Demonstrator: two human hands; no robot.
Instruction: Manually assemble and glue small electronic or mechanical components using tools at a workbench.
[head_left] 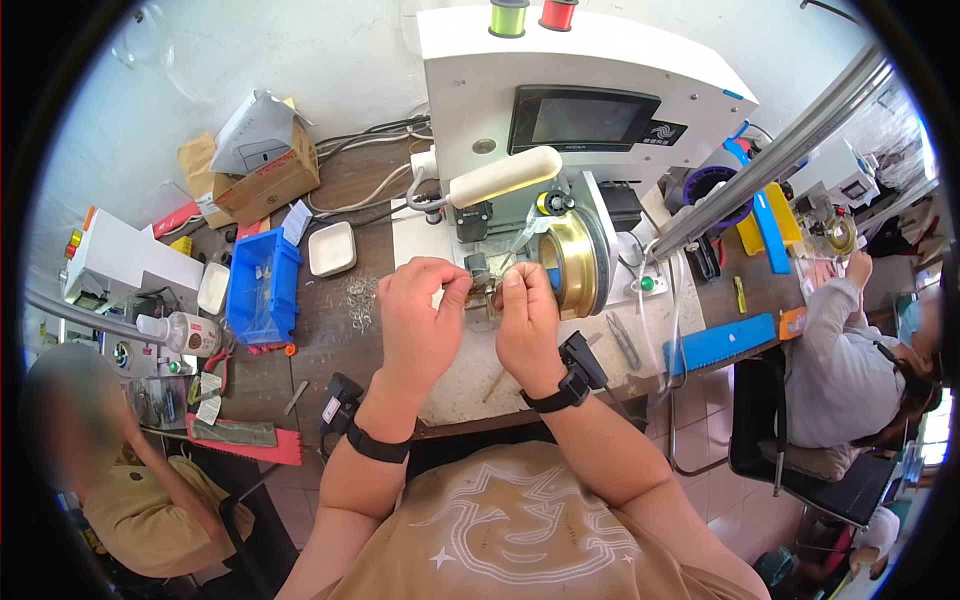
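My left hand (425, 315) is raised in front of the white bench machine (690, 85), thumb and fingertips pressed together. Close beside it, my right hand (530, 325) is also pinched, thumb up. Whatever sits between the fingertips is too small to make out. Just right of my right hand is the machine's large gold-coloured wheel (577, 280). Small dark metal parts (477, 265) of the machine show behind the fingertips, partly hidden by them. A white tubular lamp (505, 177) hangs over this spot. Each wrist wears a black strap with a small device.
Left on the bench are a blue bin (262, 285), a white dish (332, 248) and a scatter of small metal bits (360, 298). Tweezers (623, 342) and a blue tray (722, 342) lie to the right. A metal pole (775, 150) slants across. People sit on both sides.
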